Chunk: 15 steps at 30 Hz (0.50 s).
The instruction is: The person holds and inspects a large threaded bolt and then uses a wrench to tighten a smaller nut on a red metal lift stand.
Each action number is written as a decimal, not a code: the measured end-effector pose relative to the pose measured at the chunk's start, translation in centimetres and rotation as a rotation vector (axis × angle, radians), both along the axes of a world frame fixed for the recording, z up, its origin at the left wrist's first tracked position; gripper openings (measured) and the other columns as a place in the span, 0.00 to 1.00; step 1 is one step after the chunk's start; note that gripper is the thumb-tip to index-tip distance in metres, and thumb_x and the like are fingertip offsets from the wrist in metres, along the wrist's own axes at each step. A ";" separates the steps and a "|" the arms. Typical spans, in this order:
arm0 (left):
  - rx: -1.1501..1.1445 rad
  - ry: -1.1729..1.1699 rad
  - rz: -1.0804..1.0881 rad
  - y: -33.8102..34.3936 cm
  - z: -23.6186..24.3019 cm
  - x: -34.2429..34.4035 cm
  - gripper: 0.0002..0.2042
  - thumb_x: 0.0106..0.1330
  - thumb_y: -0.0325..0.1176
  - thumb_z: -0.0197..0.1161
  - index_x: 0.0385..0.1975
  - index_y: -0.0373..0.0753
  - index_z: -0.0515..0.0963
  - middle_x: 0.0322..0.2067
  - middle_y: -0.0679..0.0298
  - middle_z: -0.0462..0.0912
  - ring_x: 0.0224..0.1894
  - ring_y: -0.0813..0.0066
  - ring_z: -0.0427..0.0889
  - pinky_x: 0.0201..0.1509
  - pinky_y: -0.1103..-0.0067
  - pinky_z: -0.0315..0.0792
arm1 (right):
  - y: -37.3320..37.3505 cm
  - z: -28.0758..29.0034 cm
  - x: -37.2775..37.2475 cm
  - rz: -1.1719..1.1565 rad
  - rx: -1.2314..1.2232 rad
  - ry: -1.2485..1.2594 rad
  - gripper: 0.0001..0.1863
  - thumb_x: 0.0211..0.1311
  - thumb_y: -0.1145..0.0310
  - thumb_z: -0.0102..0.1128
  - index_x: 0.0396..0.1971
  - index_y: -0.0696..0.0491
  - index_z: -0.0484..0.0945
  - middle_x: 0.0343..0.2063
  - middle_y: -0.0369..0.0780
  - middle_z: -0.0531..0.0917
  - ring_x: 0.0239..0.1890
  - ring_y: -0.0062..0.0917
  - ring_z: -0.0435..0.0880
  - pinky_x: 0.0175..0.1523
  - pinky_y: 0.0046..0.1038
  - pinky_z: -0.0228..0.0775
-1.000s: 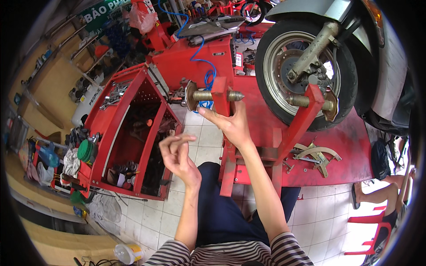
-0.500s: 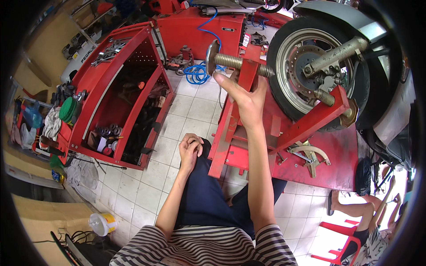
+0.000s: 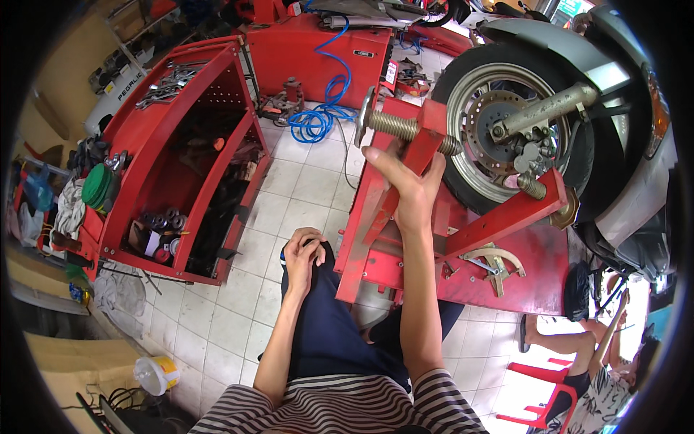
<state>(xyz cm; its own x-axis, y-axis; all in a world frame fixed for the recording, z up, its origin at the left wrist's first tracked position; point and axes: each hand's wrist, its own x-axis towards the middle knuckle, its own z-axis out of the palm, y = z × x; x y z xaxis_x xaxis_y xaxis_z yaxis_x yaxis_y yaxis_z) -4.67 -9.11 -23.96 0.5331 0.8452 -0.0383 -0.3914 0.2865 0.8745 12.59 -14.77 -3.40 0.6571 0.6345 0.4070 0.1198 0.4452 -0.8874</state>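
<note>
My right hand (image 3: 413, 189) grips a red clamp arm (image 3: 419, 158) just under its threaded screw (image 3: 394, 127). The thumb stretches left below the screw's round metal end plate (image 3: 364, 117); the other fingers are mostly hidden behind the arm. To the right, the screw's tip lies over the edge of a scooter wheel (image 3: 442, 101) in the picture. A second red clamp arm (image 3: 506, 218), with its own screw, stands on the wheel's near side. My left hand (image 3: 302, 259) rests on my knee, holding nothing, its fingers loosely bent and slightly apart.
On the left stands a red tool cart (image 3: 119, 210) with wrenches (image 3: 170, 85) on top. A coiled blue hose (image 3: 311, 124) lies on the tiled floor. A curved metal part (image 3: 499, 266) sits on the red lift platform (image 3: 531, 289). A person (image 3: 589, 380) sits at lower right.
The view has shifted a little. My right hand and the clamp arm appear lower and further right, the screw's tip overlapping the tyre more. My left hand stays on the knee.
</note>
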 end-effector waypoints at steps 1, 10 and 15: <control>0.031 0.003 0.021 -0.3 0.9 0.1 0.09 0.68 0.22 0.53 0.45 0.29 0.73 0.36 0.57 0.80 0.22 0.78 0.73 0.25 0.82 0.64 | 0.0 0.0 -0.1 -0.008 0.013 0.007 0.15 0.50 0.72 0.76 0.32 0.57 0.75 0.25 0.30 0.72 0.26 0.13 0.69 0.31 0.20 0.63; 0.590 -0.005 0.071 0.4 20.2 3.5 0.21 0.79 0.45 0.43 0.51 0.31 0.74 0.31 0.62 0.76 0.27 0.79 0.69 0.32 0.79 0.63 | -0.1 -0.2 -0.4 -0.075 -0.005 -0.127 0.12 0.47 0.77 0.71 0.31 0.58 0.76 0.19 0.31 0.74 0.17 0.13 0.68 0.23 0.20 0.57; 0.740 0.179 0.018 0.1 26.4 3.9 0.24 0.79 0.50 0.41 0.50 0.32 0.72 0.27 0.61 0.72 0.27 0.76 0.66 0.32 0.76 0.61 | -0.5 0.7 -2.4 -0.044 0.080 -0.102 0.19 0.47 0.76 0.70 0.40 0.57 0.74 0.25 0.29 0.75 0.28 0.13 0.73 0.34 0.21 0.69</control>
<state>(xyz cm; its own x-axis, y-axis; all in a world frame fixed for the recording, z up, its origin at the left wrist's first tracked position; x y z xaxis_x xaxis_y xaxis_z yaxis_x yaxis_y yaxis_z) -0.81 -8.98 2.45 0.5581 0.6928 0.4567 -0.2244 -0.4039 0.8868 10.17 -15.27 -2.70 0.6363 0.5689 0.5211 0.2284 0.5062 -0.8316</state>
